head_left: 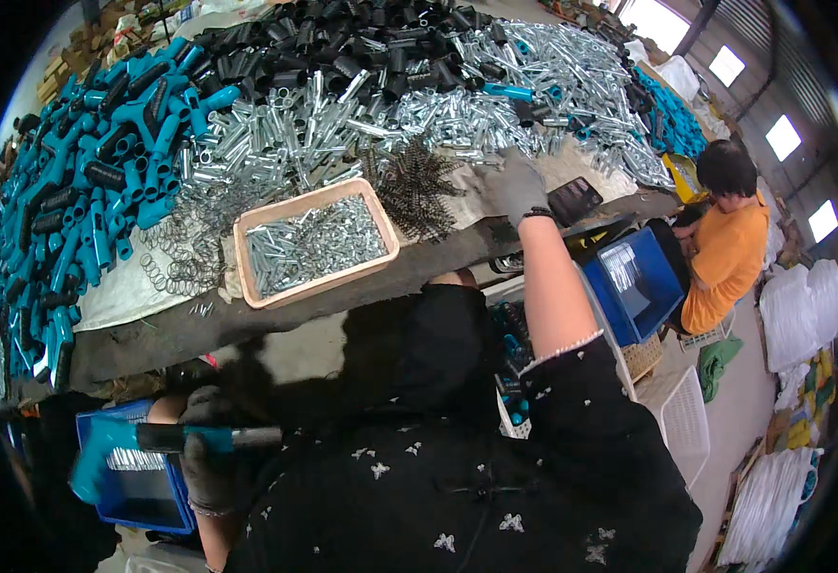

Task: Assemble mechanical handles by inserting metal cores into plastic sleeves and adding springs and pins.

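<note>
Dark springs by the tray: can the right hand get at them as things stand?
Probably yes: the gloved right hand is just right of the dark springs, with only a strip of pale cloth visible between them.

No readable text, numbers or signs. Held teal-and-black tube [161, 437] and dark flat object [574, 201] on counter [142, 339]: no legible lettering. Black shirt [371, 506]: pale butterfly shapes [445, 542], not letters.

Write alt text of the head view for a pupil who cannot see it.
The gloved left hand grips a teal, black and silver tubular piece; the gloved right hand is near heaped metal tubes. A pale tray holds small metal parts.
</note>
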{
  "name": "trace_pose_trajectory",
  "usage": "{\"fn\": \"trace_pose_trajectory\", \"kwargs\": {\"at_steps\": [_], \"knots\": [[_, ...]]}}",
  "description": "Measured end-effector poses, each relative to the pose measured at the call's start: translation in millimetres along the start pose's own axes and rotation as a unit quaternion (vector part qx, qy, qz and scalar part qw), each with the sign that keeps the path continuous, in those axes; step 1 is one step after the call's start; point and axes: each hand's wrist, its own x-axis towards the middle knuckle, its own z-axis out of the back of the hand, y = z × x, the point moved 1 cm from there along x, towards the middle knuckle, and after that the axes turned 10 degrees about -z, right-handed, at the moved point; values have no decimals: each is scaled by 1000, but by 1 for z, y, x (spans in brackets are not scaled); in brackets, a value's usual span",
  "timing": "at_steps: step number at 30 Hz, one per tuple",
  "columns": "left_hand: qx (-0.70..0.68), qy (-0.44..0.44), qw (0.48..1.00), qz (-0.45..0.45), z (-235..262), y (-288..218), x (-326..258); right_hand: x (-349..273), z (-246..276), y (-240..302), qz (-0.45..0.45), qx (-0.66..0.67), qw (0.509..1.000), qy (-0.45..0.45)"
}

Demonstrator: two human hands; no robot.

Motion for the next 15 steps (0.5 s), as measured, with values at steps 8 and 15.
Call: {"fn": "trace_pose_trajectory", "kwargs": {"at_steps": [8,15], "knots": [[-38,5,979,200,-8,16,-10,38,-30,-75,-16,88,994,-56],[-173,-27,947,271,-5,33,1,-142,17,54,65,339,900,265]]}}
